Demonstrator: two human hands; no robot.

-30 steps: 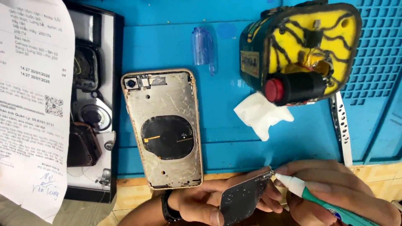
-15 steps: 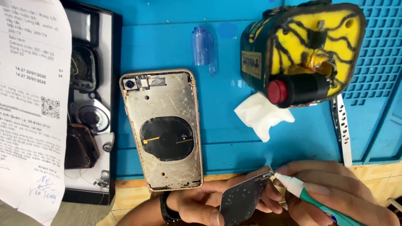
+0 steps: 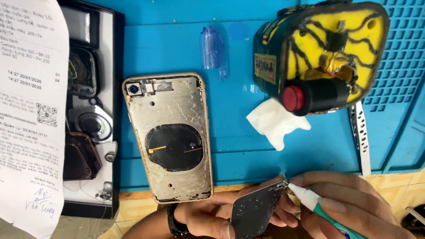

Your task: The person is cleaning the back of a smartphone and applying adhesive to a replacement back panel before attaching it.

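My left hand (image 3: 212, 212) holds a thin dark metal plate (image 3: 254, 210) tilted up near the bottom edge of the view. My right hand (image 3: 349, 201) grips a white and teal pen-shaped applicator (image 3: 318, 206), its tip touching the plate's upper corner. An opened phone back housing (image 3: 170, 135), gold-rimmed with a round black coil in its middle, lies face up on the blue mat (image 3: 177, 44) just beyond my left hand.
A black tray (image 3: 116, 115) of small phone parts sits at the left, partly under a printed paper slip (image 3: 28, 110). A yellow and green device with a red knob (image 3: 318, 55), a crumpled white tissue (image 3: 274, 121), a clear cap (image 3: 212, 46) and a perforated metal strip (image 3: 361, 137) lie on the mat.
Nothing has visibly moved; both hands keep the plate and applicator in the same place.
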